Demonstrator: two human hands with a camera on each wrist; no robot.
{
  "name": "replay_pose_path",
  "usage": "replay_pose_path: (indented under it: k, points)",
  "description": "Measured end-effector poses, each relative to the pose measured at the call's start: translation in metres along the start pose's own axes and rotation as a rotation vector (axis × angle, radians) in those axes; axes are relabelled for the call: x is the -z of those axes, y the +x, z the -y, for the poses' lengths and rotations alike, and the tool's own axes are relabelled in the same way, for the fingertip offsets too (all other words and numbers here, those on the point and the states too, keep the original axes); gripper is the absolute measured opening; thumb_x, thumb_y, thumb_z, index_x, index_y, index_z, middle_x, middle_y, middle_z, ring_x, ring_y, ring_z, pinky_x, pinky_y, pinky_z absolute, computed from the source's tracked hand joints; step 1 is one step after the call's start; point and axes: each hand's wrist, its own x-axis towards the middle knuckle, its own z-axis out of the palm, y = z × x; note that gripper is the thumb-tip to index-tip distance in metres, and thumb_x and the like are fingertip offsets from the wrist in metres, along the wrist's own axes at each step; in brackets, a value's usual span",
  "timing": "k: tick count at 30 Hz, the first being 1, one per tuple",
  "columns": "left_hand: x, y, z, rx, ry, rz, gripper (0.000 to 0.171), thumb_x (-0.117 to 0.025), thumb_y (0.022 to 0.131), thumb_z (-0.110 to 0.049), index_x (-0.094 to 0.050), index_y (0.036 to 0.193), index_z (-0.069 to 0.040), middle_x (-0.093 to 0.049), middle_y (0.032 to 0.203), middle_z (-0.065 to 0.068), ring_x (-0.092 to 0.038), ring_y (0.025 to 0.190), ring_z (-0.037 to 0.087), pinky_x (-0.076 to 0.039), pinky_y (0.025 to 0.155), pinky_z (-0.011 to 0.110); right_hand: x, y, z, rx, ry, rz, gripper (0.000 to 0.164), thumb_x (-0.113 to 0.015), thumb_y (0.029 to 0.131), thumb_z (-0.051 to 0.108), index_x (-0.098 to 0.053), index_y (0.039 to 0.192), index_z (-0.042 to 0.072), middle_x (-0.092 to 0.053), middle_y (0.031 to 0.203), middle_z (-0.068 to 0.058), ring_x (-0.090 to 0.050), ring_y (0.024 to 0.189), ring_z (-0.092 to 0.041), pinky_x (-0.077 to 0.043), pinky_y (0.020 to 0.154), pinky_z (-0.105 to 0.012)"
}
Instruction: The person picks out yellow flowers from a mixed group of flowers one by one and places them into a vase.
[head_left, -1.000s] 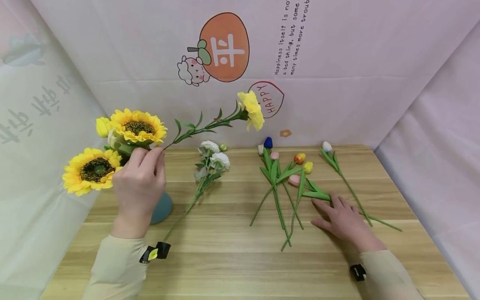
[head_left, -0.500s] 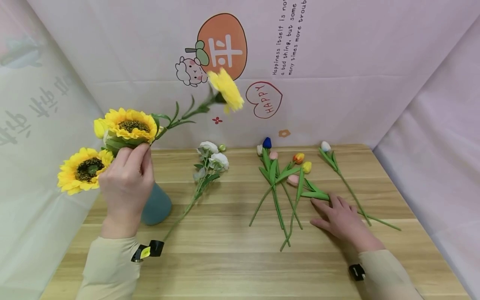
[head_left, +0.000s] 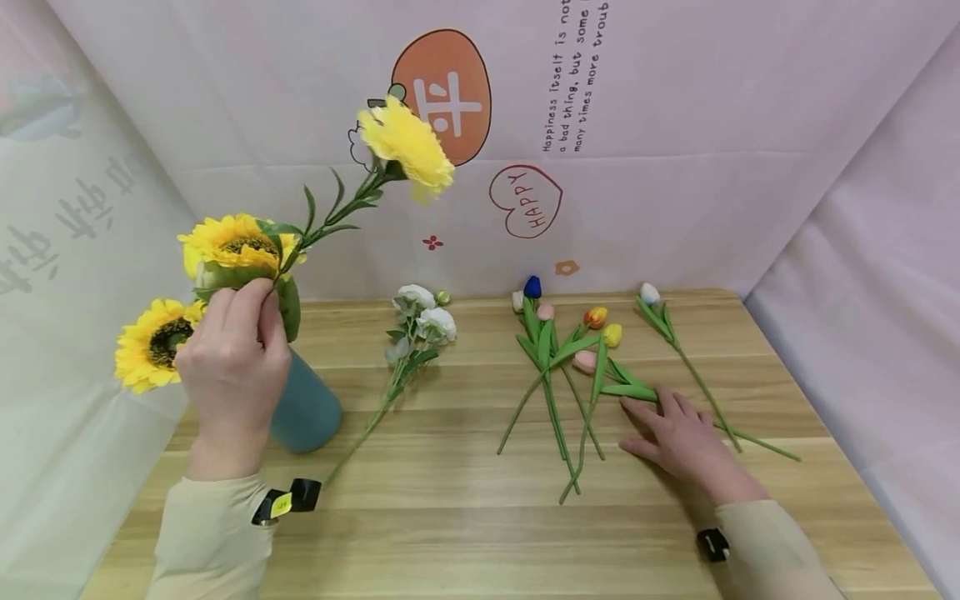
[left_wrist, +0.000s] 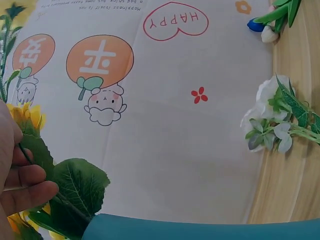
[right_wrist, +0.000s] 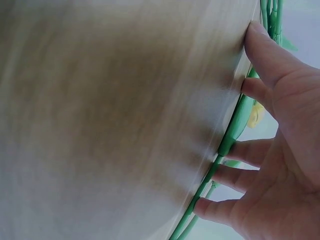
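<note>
My left hand (head_left: pixel 232 358) pinches the stem of a yellow carnation (head_left: pixel 411 150), whose bloom leans up and to the right. That hand is beside the mouth of a blue vase (head_left: pixel 307 408), which holds sunflowers (head_left: pixel 160 346) with broad green leaves (left_wrist: pixel 80 182). The stem's lower end is hidden behind the hand. On the right, my right hand (head_left: pixel 678 437) rests on the table with fingers spread and relaxed. Its fingertips touch the green stem (right_wrist: pixel 202 185) of a pink tulip (head_left: pixel 585 361).
A spray of white flowers (head_left: pixel 437 325) lies right of the vase. Several tulips (head_left: pixel 551 350), blue, pink, orange and yellow among them, lie crossed at the table's centre right. A white tulip (head_left: pixel 649 293) lies beyond my right hand. A printed cloth (head_left: pixel 637 208) hangs behind the table.
My left hand has moved left with the carnation, and the bloom has swung up and left to a steeper slant. More of the vase shows. My right hand stays in place.
</note>
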Motion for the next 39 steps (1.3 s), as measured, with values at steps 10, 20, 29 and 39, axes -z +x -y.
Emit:
replay_pose_path:
  k: [10,20,29,39]
  points:
    - [0.001,-0.003,0.008,-0.008,0.065,0.046,0.021,-0.053,0.100,-0.015,-0.068,0.098,-0.001,-0.059,0.072,0.019,-0.051,0.048,0.037,-0.034,0.032,0.050,0.001,0.000,0.001,-0.002,0.005,0.000,0.065,-0.062,0.089,0.050,-0.046,0.142,0.017,-0.029,0.141,-0.036,-0.030,0.123,-0.059,-0.029,0.087,-0.080]
    - [0.010,0.007,0.004,0.041,-0.005,0.001,0.015,-0.056,0.096,-0.006,-0.065,0.096,0.006,-0.061,0.088,0.025,-0.061,0.082,0.039,-0.049,0.057,0.060,-0.001,-0.001,0.000,0.002,0.008,-0.010,0.065,-0.062,0.090,0.050,-0.046,0.142,0.016,-0.030,0.141,-0.036,-0.030,0.123,-0.059,-0.028,0.087,-0.081]
    - [0.011,0.005,0.006,0.017,0.084,0.111,0.019,-0.050,0.099,-0.009,-0.062,0.097,0.005,-0.062,0.085,0.023,-0.060,0.067,0.041,-0.044,0.040,0.057,-0.004,-0.001,-0.001,0.013,0.011,-0.032,0.064,-0.062,0.090,0.050,-0.047,0.142,0.016,-0.032,0.140,-0.035,-0.032,0.122,-0.059,-0.029,0.086,-0.081]
    - [0.019,0.009,0.004,0.021,0.085,0.129,0.018,-0.049,0.098,-0.007,-0.060,0.099,0.007,-0.064,0.085,0.025,-0.059,0.065,0.043,-0.040,0.040,0.059,-0.003,-0.001,-0.002,0.012,0.021,-0.035,0.064,-0.062,0.090,0.051,-0.047,0.142,0.017,-0.032,0.139,-0.033,-0.031,0.122,-0.059,-0.028,0.087,-0.080]
